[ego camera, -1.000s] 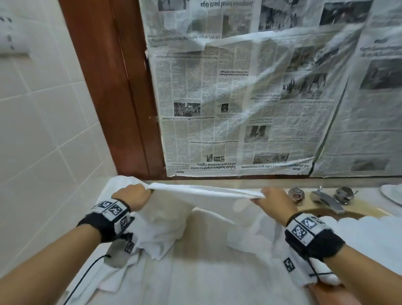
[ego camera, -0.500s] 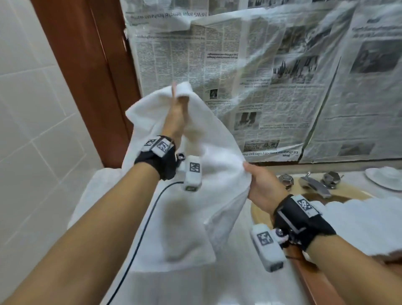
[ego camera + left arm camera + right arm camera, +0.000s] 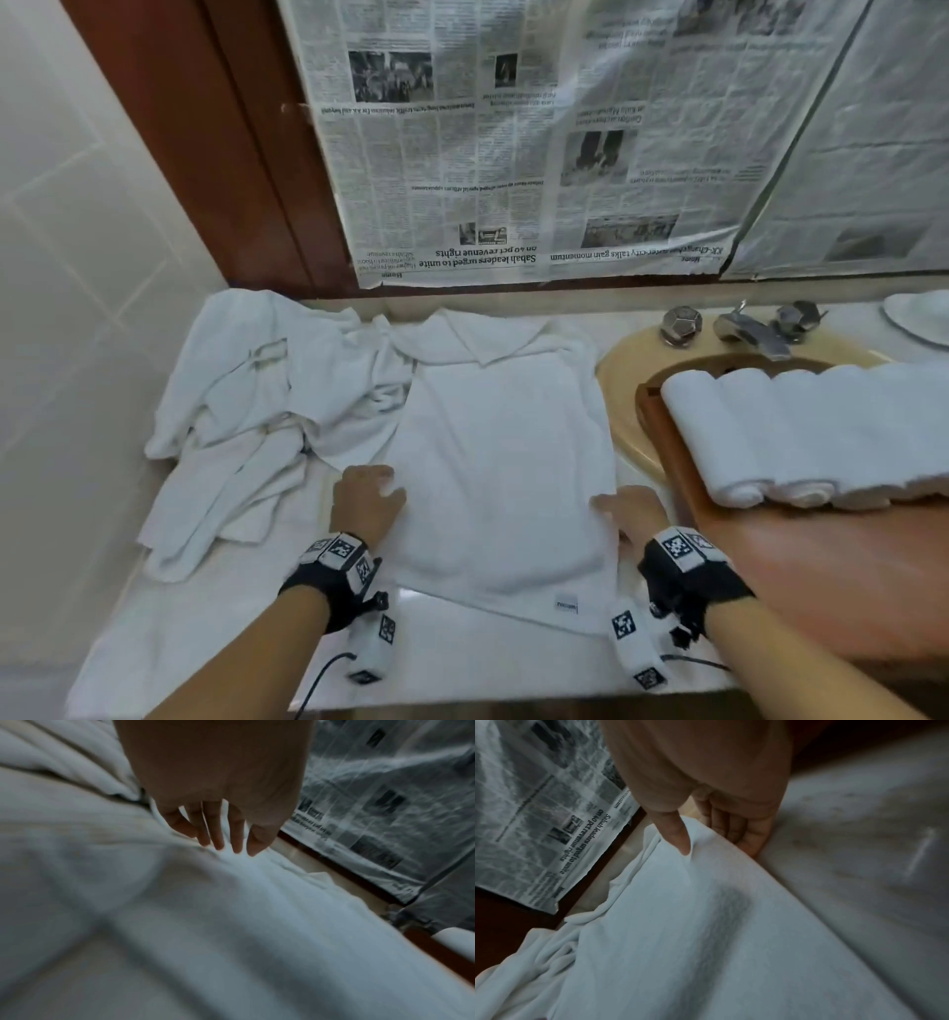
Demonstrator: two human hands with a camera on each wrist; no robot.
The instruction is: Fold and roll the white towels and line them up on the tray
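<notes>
Half a second ago you had the towel [image 3: 500, 462] up in the air, left hand high and right hand pinching a lower edge; now it lies flat on the surface [image 3: 462, 663] in front of you as a folded panel, its far end rumpled near the wall. Your left hand [image 3: 365, 501] rests on its left edge, fingers [image 3: 218, 833] nearly straight and slightly apart, tips pressing the cloth. Your right hand [image 3: 629, 509] sits at the right edge, thumb on top and fingers [image 3: 731, 825] curled under the hem, lightly pinching it. That puts the fold stage mostly behind you: smoothing and rolling look to be next. Rolled towels [image 3: 801, 437] already sit side by side on the tray [image 3: 821, 565] to your right, and a crumpled pile [image 3: 257, 411] waits on your left.
</notes>
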